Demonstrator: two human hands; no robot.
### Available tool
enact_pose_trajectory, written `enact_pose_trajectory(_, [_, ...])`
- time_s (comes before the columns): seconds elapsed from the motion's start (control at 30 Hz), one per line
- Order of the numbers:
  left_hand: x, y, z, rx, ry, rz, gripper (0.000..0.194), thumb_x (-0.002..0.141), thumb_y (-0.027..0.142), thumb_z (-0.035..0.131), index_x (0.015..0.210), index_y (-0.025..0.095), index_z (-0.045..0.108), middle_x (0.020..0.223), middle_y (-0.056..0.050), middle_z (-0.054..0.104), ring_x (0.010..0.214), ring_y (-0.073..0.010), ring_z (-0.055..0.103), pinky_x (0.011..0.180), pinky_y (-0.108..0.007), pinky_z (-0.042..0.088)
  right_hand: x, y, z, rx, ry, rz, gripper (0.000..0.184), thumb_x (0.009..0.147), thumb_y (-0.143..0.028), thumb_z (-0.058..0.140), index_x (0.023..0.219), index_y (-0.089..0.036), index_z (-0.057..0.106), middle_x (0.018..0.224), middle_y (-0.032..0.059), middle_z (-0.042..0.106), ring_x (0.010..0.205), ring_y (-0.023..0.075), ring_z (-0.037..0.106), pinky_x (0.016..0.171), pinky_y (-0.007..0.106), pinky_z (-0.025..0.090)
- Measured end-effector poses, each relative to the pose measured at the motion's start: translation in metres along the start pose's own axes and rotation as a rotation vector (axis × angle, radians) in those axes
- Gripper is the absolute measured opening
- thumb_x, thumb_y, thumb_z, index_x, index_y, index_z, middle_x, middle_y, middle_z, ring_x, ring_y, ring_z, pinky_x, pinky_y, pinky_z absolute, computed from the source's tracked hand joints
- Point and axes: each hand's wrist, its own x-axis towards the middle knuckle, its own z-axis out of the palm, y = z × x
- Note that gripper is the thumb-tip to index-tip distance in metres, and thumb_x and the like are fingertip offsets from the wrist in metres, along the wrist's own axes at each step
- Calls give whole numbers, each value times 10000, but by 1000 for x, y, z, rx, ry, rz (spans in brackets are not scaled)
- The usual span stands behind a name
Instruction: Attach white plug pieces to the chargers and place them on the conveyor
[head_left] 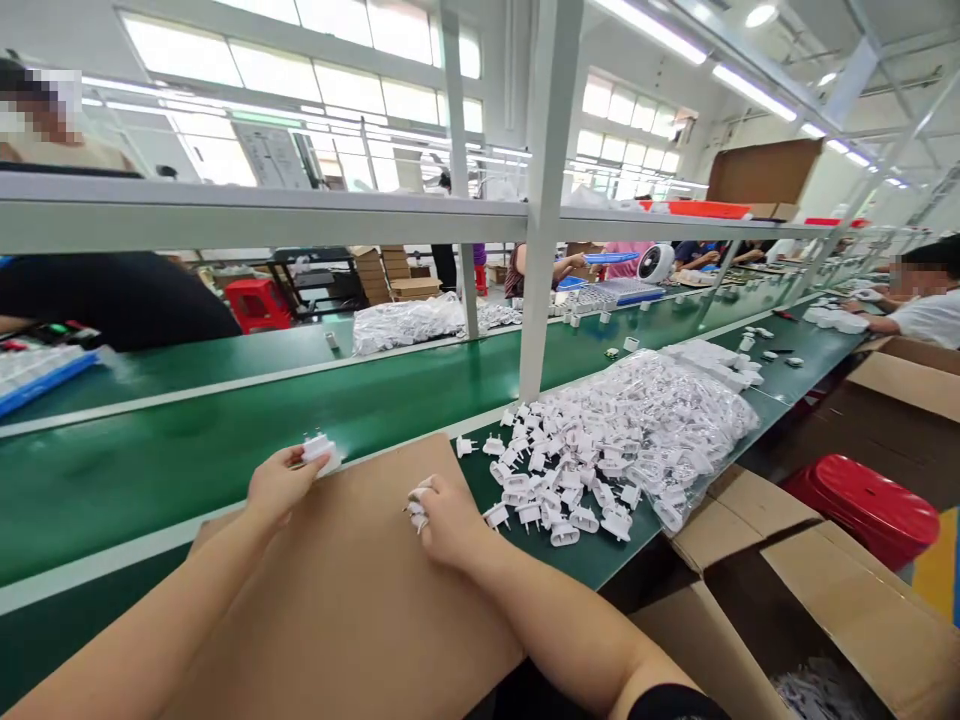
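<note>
Between the thumb and fingers of my left hand is a white two-pin plug housing, its pins pointing up, over the near edge of the green conveyor belt. My right hand is closed around several small white plug parts, partly hidden by the fingers, above a brown cardboard sheet. Just right of that hand lies a loose heap of white plug housings, next to a clear plastic bag full of more of them.
A white upright post rises beyond the cardboard and carries a shelf. The green belt runs across in front. Open cardboard boxes and a red stool stand at the right. Other people work along the line.
</note>
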Motion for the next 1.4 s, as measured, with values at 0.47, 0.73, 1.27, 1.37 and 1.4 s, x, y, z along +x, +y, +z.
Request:
enact_pose_trajectory(0.47, [12, 5, 9, 359, 311, 86, 998, 817, 520, 650, 1519, -66, 250, 1601, -348, 309, 1548, -476, 236, 1229, -623, 278, 1, 1, 5, 77, -57, 93, 361, 852, -90, 616, 1189, -211, 660, 1272, 76, 626, 1070, 205, 664, 924, 283, 518])
enact_pose_trajectory(0.73, [-92, -26, 34, 483, -61, 530, 856, 931, 602, 342, 1553, 14, 338, 1681, -255, 255, 1607, -373, 135, 1306, -545, 143, 3, 3, 7, 39, 0, 68, 268, 827, -90, 647, 1062, -209, 696, 1086, 47, 696, 988, 210, 674, 839, 273, 513])
enact_pose_trajectory(1.27, [-119, -44, 35, 645, -286, 589, 878, 932, 666, 296, 1537, 57, 482, 1666, -161, 358, 1571, -327, 298, 1298, -519, 218, 24, 30, -16, -138, 81, 454, 351, 924, -55, 503, 1266, -32, 582, 1389, 289, 602, 1549, 348, 322, 1179, 512, 379])
enact_pose_trajectory(1.37, [-117, -47, 35, 636, -288, 595, 894, 906, 673, 302, 1530, 62, 496, 1660, -156, 368, 1565, -334, 309, 1291, -529, 231, 17, 26, -22, -173, 135, 537, 374, 930, -81, 508, 1296, -43, 573, 1408, 286, 585, 1491, 373, 398, 1142, 543, 407])
enact_pose_trajectory(1.4, [-116, -48, 35, 634, -293, 591, 906, 895, 680, 302, 1527, 62, 499, 1660, -156, 369, 1565, -337, 308, 1290, -533, 234, 15, 23, -23, -184, 148, 537, 373, 933, -92, 514, 1299, -52, 576, 1424, 277, 575, 1485, 369, 398, 1152, 543, 394])
